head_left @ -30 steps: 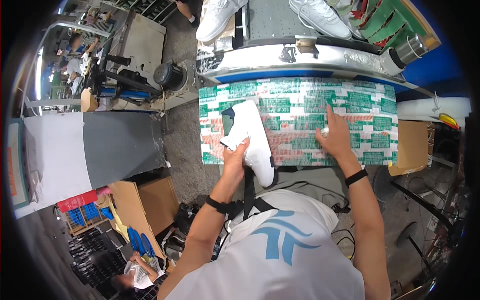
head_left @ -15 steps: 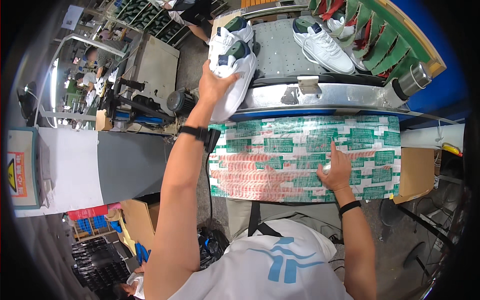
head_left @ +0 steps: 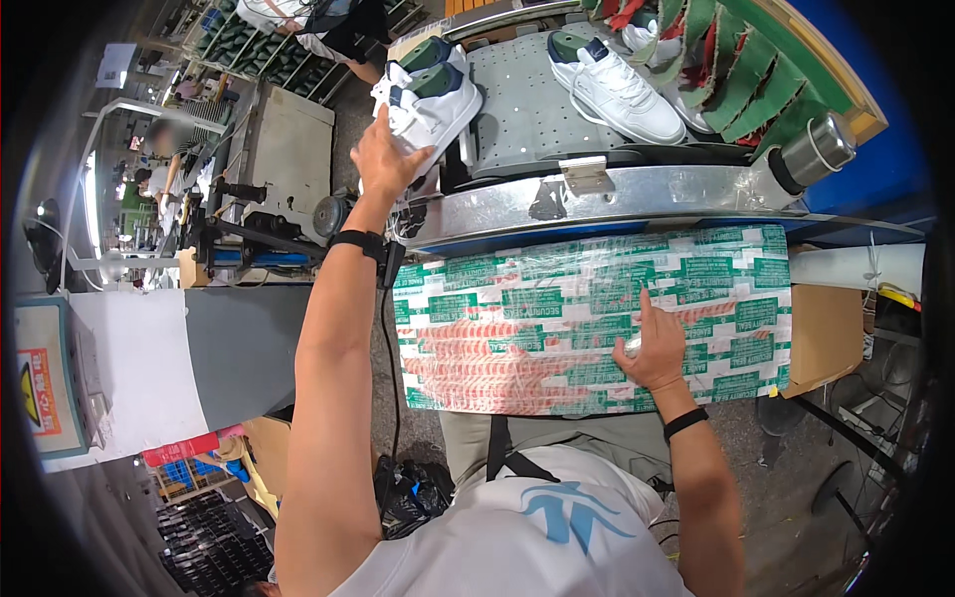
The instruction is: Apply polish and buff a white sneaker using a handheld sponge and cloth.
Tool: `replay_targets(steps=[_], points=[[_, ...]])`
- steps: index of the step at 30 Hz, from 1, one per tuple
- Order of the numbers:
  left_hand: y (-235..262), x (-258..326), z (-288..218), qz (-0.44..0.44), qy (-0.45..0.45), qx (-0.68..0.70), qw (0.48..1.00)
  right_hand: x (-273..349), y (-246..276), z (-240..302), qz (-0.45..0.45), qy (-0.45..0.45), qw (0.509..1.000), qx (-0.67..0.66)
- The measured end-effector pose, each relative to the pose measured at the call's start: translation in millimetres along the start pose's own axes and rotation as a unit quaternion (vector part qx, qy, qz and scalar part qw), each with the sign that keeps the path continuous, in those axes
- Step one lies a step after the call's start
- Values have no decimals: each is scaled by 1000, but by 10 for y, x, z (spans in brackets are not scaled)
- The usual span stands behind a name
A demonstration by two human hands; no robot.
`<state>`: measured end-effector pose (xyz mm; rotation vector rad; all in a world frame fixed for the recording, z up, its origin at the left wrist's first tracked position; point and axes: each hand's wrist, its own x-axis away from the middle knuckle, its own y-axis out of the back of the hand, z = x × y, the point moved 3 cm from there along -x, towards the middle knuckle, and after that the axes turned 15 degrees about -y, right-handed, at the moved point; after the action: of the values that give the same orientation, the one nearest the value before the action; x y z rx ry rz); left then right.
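Note:
My left hand is closed on a white sneaker with a dark green lining, its thumb along the shoe's side. Part of the upper is covered by the hand. A second sneaker of the same kind stands right behind it, at the left end of the conveyor. My right hand rests low over the tape-covered tabletop, index finger stretched out. Under its thumb a small shiny silver object shows, mostly hidden by the fingers.
Another white sneaker sits on the dotted grey conveyor belt, beside green cloth flaps. A steel cylinder projects at the machine's right corner. A metal rail runs between table and belt. Another person stands beyond, at far left.
My left hand and the sneaker have shifted left and farther away, and the shoe has turned. The view has swung slightly. My right hand keeps its pose over the tabletop.

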<state>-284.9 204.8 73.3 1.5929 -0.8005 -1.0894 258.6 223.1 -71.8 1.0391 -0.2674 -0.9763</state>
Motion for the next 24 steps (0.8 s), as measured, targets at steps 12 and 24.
replay_targets(steps=[12, 24], points=[[-698, -1262, -2792, 153, 97, 438, 881, -6, 45, -57, -2, -5, 1000, -18], [-1812, -1922, -2805, -129, 354, 630, 679, -21, 98, -56, -2, -31, 999, -9]])
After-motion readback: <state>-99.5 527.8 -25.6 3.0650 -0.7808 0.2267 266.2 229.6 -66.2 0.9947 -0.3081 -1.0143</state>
